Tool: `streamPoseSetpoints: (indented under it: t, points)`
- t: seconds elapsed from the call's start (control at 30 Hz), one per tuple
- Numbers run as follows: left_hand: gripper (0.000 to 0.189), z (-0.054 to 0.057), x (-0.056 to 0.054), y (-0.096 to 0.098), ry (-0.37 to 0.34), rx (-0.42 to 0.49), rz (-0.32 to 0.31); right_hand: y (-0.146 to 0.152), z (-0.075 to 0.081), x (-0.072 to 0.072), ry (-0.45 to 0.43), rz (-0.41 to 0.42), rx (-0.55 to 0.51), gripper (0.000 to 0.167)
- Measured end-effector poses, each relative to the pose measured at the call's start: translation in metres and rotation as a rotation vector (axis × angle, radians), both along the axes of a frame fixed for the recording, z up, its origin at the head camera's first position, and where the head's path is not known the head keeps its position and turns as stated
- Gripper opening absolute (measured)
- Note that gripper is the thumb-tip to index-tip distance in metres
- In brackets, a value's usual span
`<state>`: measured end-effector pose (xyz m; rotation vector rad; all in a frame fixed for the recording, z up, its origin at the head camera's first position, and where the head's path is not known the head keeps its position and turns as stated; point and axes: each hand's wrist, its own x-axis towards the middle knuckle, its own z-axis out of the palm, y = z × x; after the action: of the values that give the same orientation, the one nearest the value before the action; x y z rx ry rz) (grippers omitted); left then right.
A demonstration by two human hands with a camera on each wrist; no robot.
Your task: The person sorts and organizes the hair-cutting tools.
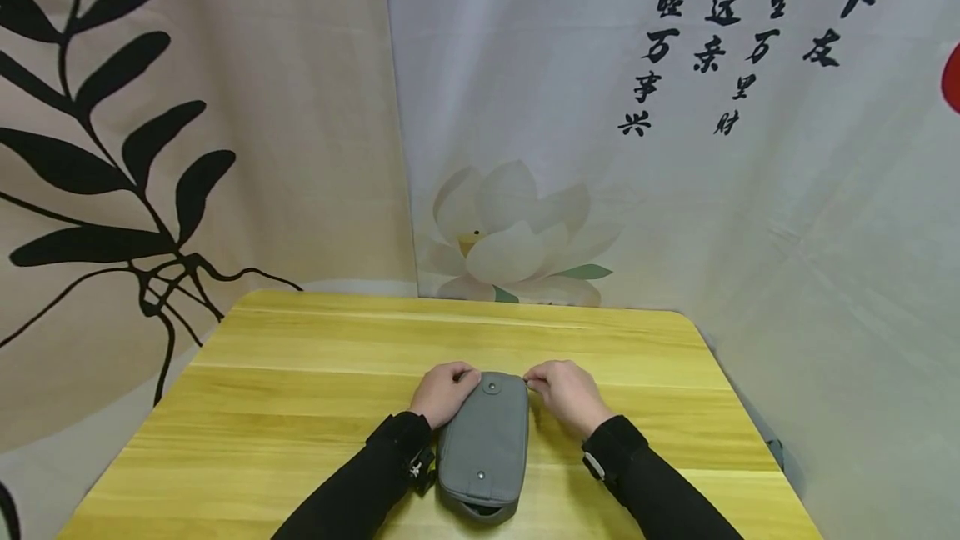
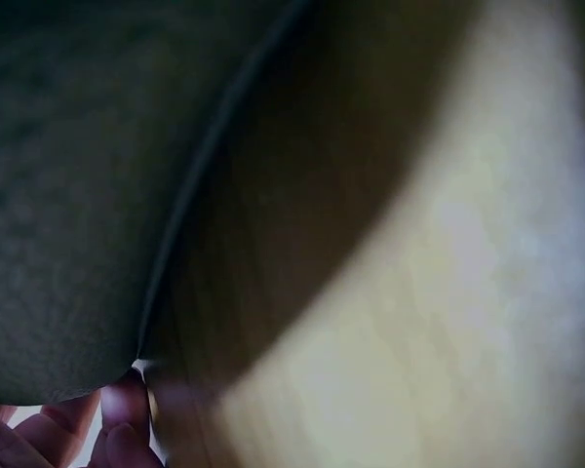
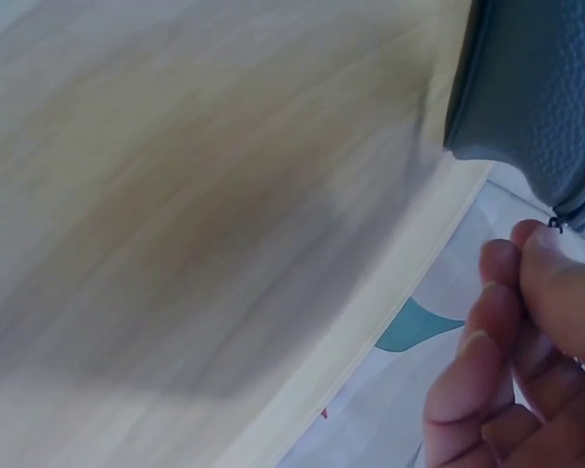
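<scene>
A grey zip pouch (image 1: 483,432) with pebbled sides and two small metal studs lies lengthwise on the wooden table. My left hand (image 1: 444,394) holds its far left corner. In the left wrist view the pouch's dark side (image 2: 68,214) fills the upper left, with fingertips (image 2: 125,414) at its end. At the far right corner, my right hand (image 1: 570,394) pinches a small dark zipper pull (image 3: 556,224) between thumb and fingers. The pouch's textured side (image 3: 565,97) shows above that hand in the right wrist view. Its contents are hidden.
The yellow wood-grain table (image 1: 315,390) reaches back to a hanging printed cloth (image 1: 525,90) with a flower and black characters. Dark leaves are printed on the cloth (image 1: 300,148) at the left. Both wrists wear dark bands over black sleeves (image 1: 348,477).
</scene>
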<state>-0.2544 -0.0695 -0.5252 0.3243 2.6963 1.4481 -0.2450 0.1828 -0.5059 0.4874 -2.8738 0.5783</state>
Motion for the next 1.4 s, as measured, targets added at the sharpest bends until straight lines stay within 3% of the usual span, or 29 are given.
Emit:
streamPoseSetpoints:
  t: [0.57,1.07,1.4]
  points:
    - [0.026,0.003,0.002,0.0,0.005,-0.014,0.02,0.007,0.002,0.005,-0.034,0.045,-0.002,0.012]
    - [0.026,0.004,0.005,0.002,-0.005,-0.007,0.017,0.012,0.009,0.025,-0.017,0.105,0.039,0.011]
    - [0.028,-0.007,0.0,0.001,0.015,-0.015,0.005,0.014,0.01,0.032,-0.005,0.132,0.038,0.01]
